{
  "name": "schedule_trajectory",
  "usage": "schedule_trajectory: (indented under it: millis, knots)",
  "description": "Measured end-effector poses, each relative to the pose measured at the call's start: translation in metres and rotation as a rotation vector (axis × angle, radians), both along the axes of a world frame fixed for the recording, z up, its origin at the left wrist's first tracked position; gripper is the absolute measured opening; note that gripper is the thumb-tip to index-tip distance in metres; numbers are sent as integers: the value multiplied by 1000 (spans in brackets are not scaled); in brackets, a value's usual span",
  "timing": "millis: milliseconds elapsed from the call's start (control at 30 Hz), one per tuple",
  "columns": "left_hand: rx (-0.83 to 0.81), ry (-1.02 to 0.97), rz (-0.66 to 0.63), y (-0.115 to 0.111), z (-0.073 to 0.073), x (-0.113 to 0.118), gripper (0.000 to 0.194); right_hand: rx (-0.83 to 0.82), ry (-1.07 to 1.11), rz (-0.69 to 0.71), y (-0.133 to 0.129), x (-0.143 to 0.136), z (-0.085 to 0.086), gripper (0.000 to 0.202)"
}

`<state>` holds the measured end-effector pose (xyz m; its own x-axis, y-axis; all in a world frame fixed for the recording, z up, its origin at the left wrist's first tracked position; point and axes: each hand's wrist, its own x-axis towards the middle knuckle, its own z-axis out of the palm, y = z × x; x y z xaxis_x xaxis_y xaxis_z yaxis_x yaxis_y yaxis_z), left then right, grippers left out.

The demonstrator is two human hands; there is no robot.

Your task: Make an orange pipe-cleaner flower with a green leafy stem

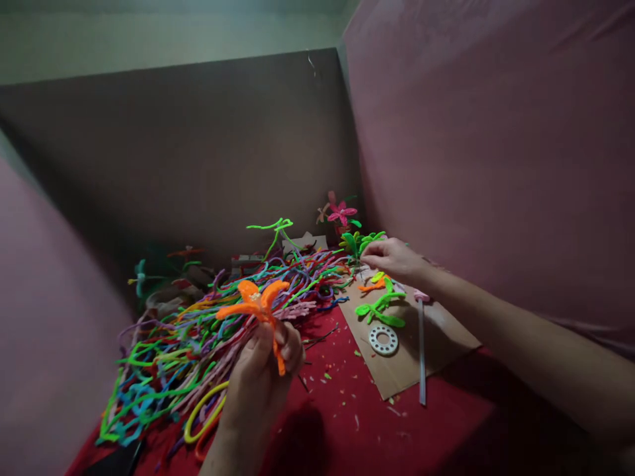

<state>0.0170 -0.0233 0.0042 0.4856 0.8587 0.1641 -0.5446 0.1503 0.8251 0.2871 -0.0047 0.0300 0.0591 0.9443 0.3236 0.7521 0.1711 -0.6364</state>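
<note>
An orange pipe-cleaner flower (243, 308) with a pale, beaded-looking centre is held by its stem in my left hand (253, 377), petals up. Farther off on the right, my right hand (397, 258) has thumb and fingers pinched together beside a cluster of green pipe-cleaner leaves (353, 243). What sits in that pinch is too small to make out. Below it, on a cardboard sheet (407, 373), lie a bright green leaf piece (384, 311) and some orange and yellow pieces (373, 285).
Left of the cardboard spreads a big heap of coloured pipe cleaners (193, 357). A holed white disc (373, 340) and a translucent stick (422, 357) lie on the cardboard. Scraps dot the red cloth (342, 436). Finished flowers (341, 213) stand near the back wall.
</note>
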Motion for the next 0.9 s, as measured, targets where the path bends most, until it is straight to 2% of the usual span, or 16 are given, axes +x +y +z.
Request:
schedule_trajectory:
  millis: [100,200,267,367,467,567,633,700,800,900]
  knots:
    - [-22,22,-20,-1,-5,2,29,-135,-160,56,20,11,-19,7]
    - [-28,16,-39,-3,-8,3,29,-172,-241,70,30,7,-39,15]
    - [-40,9,-39,-3,-7,4,28,-154,-246,61,32,5,-46,12]
    - [-61,1,-5,-2,-5,4,29,-60,-185,30,31,9,-40,10]
    - [-87,-13,33,-2,-4,4,28,79,-61,-16,21,14,-21,7]
    - [-150,-41,51,-4,-6,6,25,217,206,-8,0,2,-6,13]
    - [-208,-56,64,-5,-7,8,25,296,899,174,-18,-19,-7,7]
    - [-244,-67,66,-8,-9,10,27,229,1312,338,-34,-45,-16,12]
    - [-247,-69,75,-10,-8,13,25,38,1551,378,-52,-81,-34,16]
    - [-216,-84,92,-11,-7,14,23,-155,1620,348,-60,-103,-48,17]
